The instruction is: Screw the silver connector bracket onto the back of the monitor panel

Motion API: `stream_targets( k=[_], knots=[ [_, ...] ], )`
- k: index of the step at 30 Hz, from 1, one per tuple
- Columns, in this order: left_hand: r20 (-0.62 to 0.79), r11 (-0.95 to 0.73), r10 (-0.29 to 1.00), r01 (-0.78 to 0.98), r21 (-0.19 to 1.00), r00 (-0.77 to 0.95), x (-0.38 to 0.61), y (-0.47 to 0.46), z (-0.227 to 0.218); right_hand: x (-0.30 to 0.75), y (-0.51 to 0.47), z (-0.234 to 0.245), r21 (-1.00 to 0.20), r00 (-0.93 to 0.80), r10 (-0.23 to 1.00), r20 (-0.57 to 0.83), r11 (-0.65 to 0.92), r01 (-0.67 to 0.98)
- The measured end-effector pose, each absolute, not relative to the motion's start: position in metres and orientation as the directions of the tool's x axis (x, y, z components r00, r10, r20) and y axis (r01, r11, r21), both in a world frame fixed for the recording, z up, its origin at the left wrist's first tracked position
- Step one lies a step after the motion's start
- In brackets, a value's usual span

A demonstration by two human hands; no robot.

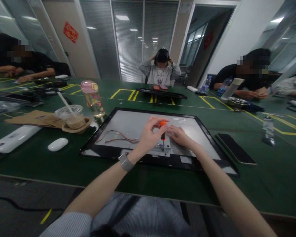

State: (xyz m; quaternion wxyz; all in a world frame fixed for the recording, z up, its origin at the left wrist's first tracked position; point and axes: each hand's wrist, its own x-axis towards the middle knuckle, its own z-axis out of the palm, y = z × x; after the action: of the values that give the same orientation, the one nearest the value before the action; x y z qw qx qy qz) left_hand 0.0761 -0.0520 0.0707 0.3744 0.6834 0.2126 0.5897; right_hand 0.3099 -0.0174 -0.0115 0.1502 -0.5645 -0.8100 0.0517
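The left hand (149,133) pinches one screwdriver (163,135); the right hand (183,137) lies spread over one panel (123,123).

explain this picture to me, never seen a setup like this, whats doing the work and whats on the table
No robot here: one camera worn on a person's head looks forward and down. Their left hand holds an orange-topped screwdriver upright at a metal bracket on a black-edged flat panel. The right hand lies beside it, over the panel, where thin coloured wires also lie. The green table also bears a smartphone, a pink-lidded bottle and a plastic cup. Other people sit around it.
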Motion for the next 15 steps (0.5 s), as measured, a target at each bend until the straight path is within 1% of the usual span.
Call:
stream_targets(
  k=[3,7,15],
  knots=[
    [0.644,-0.629,0.728,-0.143,0.764,0.234,0.0748,-0.0544,0.0724,0.3095,-0.0186,-0.0090,-0.259,-0.308,0.937,0.165,0.342,0.903],
    [0.622,-0.593,0.733,-0.190,0.782,0.273,0.0735,-0.0533,0.0726,0.3100,-0.0190,-0.0074,-0.264,-0.311,0.937,0.160,0.345,0.901],
    [0.649,-0.627,0.727,-0.167,0.760,0.223,0.0730,-0.0519,0.0739,0.3103,-0.0171,-0.0098,-0.258,-0.316,0.934,0.166,0.350,0.900]
  ],
)
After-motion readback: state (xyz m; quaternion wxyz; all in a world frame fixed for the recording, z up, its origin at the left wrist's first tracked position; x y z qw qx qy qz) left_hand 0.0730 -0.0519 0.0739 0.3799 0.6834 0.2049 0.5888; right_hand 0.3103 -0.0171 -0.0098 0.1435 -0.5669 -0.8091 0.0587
